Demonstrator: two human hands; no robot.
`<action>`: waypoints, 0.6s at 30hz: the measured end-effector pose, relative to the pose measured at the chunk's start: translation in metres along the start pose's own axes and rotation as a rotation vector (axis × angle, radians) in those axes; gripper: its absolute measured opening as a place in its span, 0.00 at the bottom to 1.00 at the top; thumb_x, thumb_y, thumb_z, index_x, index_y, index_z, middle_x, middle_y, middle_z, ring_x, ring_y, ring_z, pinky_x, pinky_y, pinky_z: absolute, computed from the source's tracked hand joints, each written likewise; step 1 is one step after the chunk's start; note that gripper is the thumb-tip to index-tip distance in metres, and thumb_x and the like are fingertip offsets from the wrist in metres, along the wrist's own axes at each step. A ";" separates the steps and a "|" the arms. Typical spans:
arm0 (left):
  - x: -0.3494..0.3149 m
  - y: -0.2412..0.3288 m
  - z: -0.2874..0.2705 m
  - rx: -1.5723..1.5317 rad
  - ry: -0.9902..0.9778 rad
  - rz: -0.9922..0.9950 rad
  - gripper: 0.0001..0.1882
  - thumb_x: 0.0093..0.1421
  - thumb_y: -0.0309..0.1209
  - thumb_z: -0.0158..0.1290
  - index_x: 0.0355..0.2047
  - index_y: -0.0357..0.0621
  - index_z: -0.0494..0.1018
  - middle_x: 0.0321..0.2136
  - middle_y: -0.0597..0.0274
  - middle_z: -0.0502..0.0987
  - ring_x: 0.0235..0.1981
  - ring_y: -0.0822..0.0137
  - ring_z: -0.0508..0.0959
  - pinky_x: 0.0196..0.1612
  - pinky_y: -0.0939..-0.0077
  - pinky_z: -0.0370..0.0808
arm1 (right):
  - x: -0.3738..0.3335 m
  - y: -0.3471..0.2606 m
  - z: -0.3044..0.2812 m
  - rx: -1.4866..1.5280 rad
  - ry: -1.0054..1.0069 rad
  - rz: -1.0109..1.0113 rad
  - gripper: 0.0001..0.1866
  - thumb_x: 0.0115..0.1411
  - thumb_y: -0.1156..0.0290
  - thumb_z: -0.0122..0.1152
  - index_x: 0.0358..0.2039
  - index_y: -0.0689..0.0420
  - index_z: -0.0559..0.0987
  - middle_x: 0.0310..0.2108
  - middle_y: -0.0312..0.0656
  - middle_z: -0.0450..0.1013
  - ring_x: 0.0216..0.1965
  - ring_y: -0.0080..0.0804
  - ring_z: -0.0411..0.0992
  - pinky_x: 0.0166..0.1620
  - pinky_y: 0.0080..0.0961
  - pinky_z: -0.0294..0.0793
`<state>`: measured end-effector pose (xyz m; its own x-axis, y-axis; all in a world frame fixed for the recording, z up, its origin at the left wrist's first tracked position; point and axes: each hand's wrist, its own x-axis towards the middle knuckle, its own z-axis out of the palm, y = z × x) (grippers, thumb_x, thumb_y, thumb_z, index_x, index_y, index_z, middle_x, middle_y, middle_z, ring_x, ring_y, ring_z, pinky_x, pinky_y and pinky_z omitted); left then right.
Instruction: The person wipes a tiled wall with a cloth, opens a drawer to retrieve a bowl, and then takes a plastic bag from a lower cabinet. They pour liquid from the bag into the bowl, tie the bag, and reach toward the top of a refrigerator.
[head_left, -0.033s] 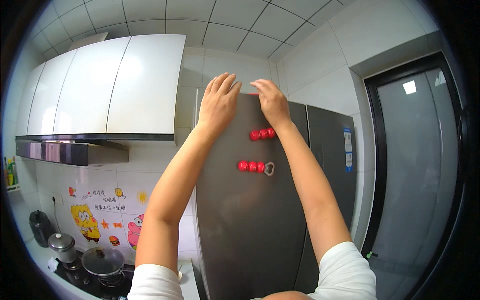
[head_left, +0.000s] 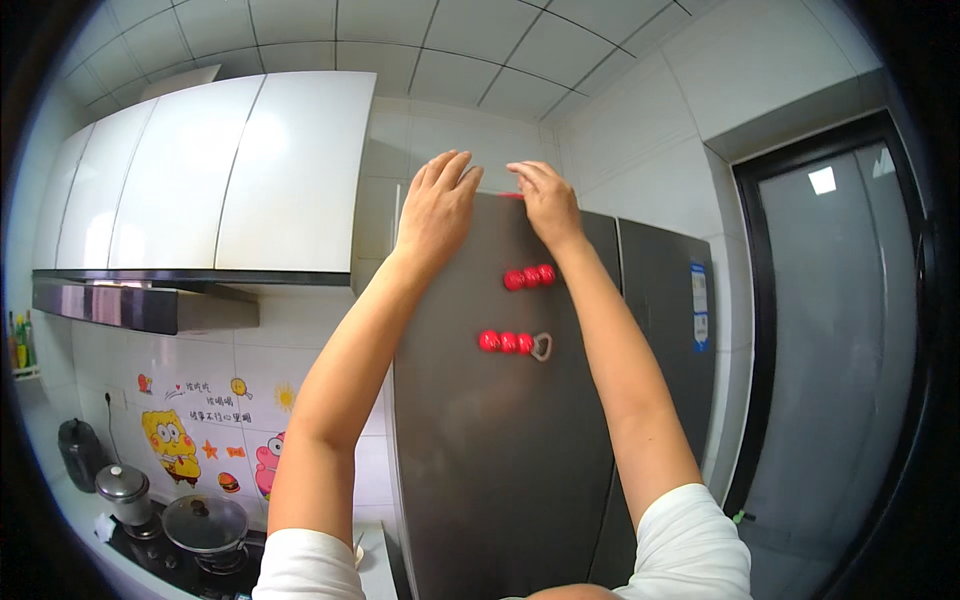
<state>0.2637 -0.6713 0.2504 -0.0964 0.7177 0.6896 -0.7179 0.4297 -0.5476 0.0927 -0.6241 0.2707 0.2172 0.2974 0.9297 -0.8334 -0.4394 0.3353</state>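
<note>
- tiled kitchen walls and a tiled ceiling all around, white upper cabinets [head_left: 215,175] on the left over a range hood [head_left: 140,300], and a dark glass door [head_left: 835,340] on the far right.
- centre stage is a tall dark grey fridge [head_left: 500,460], and both arms are stretched up to its top edge.
- left hand [head_left: 438,205] lies flat on the upper left corner of the fridge door, fingers together and extended, palm pressed to the metal, gripping nothing.
- right hand [head_left: 545,200] is up at the top edge too, fingers curled down over a small red thing [head_left: 512,195]; only a sliver of it shows, so it is possibly another magnet, and i cannot tell if it is pinched or just touched.
- below the hands, a short row of red round magnets [head_left: 530,276] sits on the door, and further down a second red row [head_left: 505,342] with a pale heart-shaped ring [head_left: 541,347] at its right end.
- handling call: these magnets look small, light, hard and glossy, so likely a bit slippery; they will cling to the steel, so pinch the sides with fingertips and tilt or slide rather than pull straight off.
- low on the left, lidded pots [head_left: 205,522] on a stove and cartoon stickers [head_left: 170,440] on the tiles.
</note>
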 end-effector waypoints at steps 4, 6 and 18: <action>0.023 -0.023 0.001 -0.148 -0.093 -0.121 0.11 0.53 0.25 0.47 0.38 0.41 0.69 0.42 0.59 0.69 0.43 0.59 0.68 0.45 0.69 0.66 | 0.046 0.040 0.008 -0.147 -0.476 0.199 0.12 0.52 0.66 0.52 0.37 0.51 0.77 0.39 0.42 0.72 0.40 0.39 0.69 0.44 0.31 0.68; 0.022 -0.017 0.006 -0.088 -0.154 -0.055 0.11 0.53 0.27 0.47 0.38 0.41 0.69 0.42 0.59 0.69 0.44 0.59 0.67 0.45 0.69 0.66 | 0.062 0.041 0.002 -0.222 -0.892 0.375 0.15 0.50 0.65 0.55 0.39 0.53 0.76 0.39 0.42 0.72 0.38 0.34 0.70 0.43 0.29 0.68; 0.021 -0.004 -0.014 -0.139 -0.176 0.051 0.10 0.54 0.28 0.46 0.36 0.43 0.71 0.39 0.59 0.71 0.44 0.62 0.68 0.47 0.69 0.64 | 0.077 0.065 0.030 -0.572 -0.771 0.528 0.10 0.42 0.70 0.59 0.30 0.50 0.79 0.30 0.41 0.75 0.31 0.31 0.72 0.36 0.30 0.71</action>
<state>0.2742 -0.6508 0.2605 -0.2576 0.6393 0.7245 -0.6083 0.4753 -0.6357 0.0703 -0.6551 0.3691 -0.1433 -0.5104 0.8479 -0.9844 0.1621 -0.0687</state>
